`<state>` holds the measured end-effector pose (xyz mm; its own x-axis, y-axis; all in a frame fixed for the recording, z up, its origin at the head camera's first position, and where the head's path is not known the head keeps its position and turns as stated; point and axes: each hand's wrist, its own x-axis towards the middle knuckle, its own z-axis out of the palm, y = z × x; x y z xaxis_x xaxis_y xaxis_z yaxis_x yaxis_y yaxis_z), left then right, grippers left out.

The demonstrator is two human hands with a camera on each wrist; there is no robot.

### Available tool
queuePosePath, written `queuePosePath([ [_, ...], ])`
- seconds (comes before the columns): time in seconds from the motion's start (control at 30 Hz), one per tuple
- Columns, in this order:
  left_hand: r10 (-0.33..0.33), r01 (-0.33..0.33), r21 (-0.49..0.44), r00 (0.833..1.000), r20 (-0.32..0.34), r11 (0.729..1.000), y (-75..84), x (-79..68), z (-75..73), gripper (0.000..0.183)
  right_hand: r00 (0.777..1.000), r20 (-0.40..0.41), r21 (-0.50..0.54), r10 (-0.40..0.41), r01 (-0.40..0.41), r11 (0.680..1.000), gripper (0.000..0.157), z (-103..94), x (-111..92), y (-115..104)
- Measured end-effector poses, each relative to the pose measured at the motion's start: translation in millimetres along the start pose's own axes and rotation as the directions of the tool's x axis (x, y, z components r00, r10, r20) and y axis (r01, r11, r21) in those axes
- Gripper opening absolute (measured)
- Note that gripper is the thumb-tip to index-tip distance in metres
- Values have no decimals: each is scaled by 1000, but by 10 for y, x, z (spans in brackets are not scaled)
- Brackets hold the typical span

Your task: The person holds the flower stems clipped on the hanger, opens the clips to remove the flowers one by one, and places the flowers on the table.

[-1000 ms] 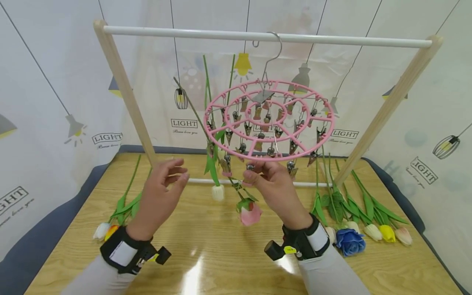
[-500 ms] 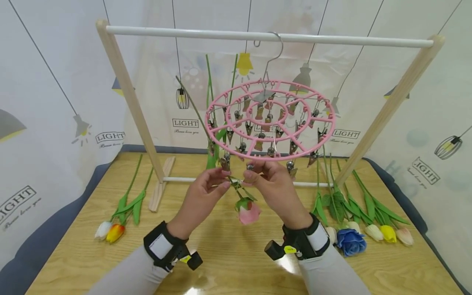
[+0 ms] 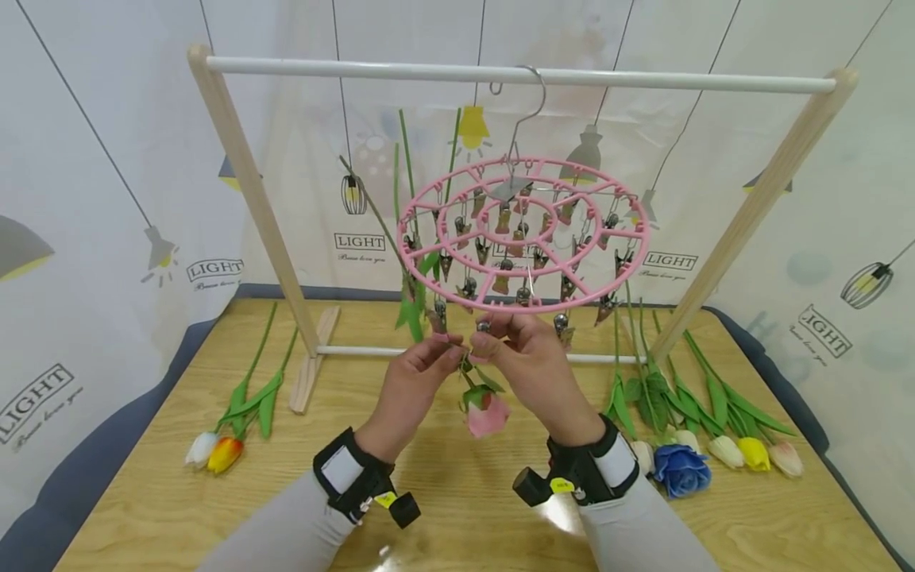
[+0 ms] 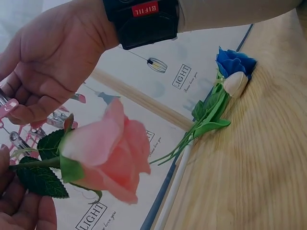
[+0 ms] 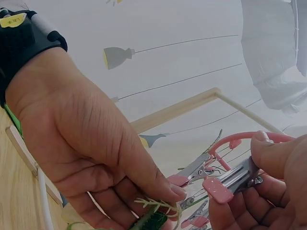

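Note:
A pink rose [image 3: 488, 415] hangs bloom-down below the pink round clip hanger [image 3: 522, 306]. My left hand [image 3: 411, 389] pinches its stem just above the leaves; the right wrist view shows thumb and fingers on it. My right hand [image 3: 539, 369] grips a metal clip [image 5: 235, 179] with pink tips at the hanger's front rim, thumb on the clip's handle. In the left wrist view the rose bloom [image 4: 108, 153] points away from my left fingers [image 4: 14, 206]. The rose's long stem [image 3: 372, 202] slants up to the left behind the rim.
The hanger hooks over the white bar [image 3: 357, 68] of a wooden rack [image 3: 246, 183]. Green stems [image 3: 407, 151] rise at its left side. White and orange tulips [image 3: 225, 454] lie at left. On the right lie a blue rose [image 3: 681, 470] and several tulips [image 3: 754, 454].
My left hand has moved right and up to the rose stem and now pinches it, covering the hanging white tulip. My right hand keeps its place at the clip.

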<state>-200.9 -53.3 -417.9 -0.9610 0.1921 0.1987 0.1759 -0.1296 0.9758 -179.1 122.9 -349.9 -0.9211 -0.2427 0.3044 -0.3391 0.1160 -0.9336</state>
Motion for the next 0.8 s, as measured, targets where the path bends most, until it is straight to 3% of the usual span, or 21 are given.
queuePosePath([
  [0.2, 44, -45, -18, 998, -33, 999, -18, -5, 23, 35, 1000, 6, 33, -16, 15, 999, 35, 6, -2, -9],
  [0.4, 43, -42, -32, 999, 3, 999, -11, -26, 35, 41, 1000, -22, -11, 3, -3, 1000, 37, -3, -6, -20],
  [0.57, 51, -50, -31, 999, 6, 998, -18, -36, 38, 41, 999, -20, -2, -28, 28, 1000, 36, -18, -8, -15],
  [0.7, 48, -48, -13, 999, 2, 999, -1, -45, 52, 34, 996, -33, -203, -83, 74, 976, 34, -66, -6, -25],
  [0.8, 34, -34, -2, 999, -1, 999, 67, -80, 71, 27, 993, -33, -400, -113, 90, 912, 36, -119, -39, -52],
])
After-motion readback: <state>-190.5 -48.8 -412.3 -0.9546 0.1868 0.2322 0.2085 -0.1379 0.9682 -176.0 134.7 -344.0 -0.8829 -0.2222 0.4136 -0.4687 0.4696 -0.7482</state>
